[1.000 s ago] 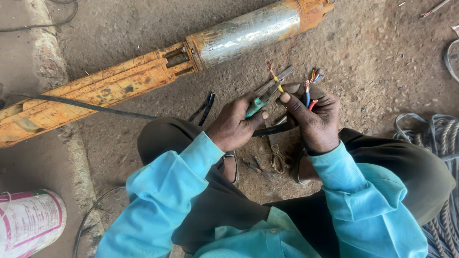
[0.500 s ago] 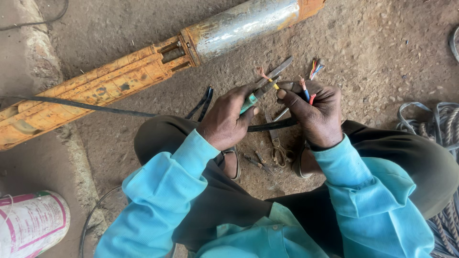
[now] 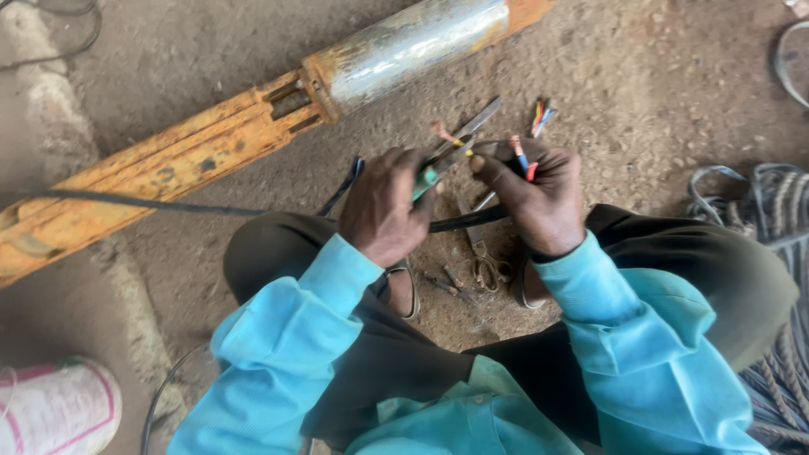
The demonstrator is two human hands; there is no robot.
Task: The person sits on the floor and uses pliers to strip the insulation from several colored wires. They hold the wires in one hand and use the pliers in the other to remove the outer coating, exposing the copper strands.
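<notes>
My left hand (image 3: 383, 211) grips green-handled pliers (image 3: 451, 152), their jaws pointing up and right. The jaws sit at a yellow wire (image 3: 463, 152) with a bared copper end (image 3: 441, 131). My right hand (image 3: 535, 198) holds a black cable (image 3: 463, 221) whose coloured inner wires, blue and red (image 3: 524, 164), stick up between my fingers. A second bunch of coloured wire ends (image 3: 539, 114) lies just beyond my right hand. The frame is blurred by motion.
A long yellow and silver cylindrical pump (image 3: 253, 126) lies across the dirt floor above my hands. Scissors and small tools (image 3: 480, 270) lie on the ground between my feet. Coiled rope (image 3: 775, 253) is at the right, a white sack (image 3: 55, 409) at bottom left.
Both hands and the pliers have shifted slightly left in view, as the whole scene has. The grip on the pliers and the wires looks the same.
</notes>
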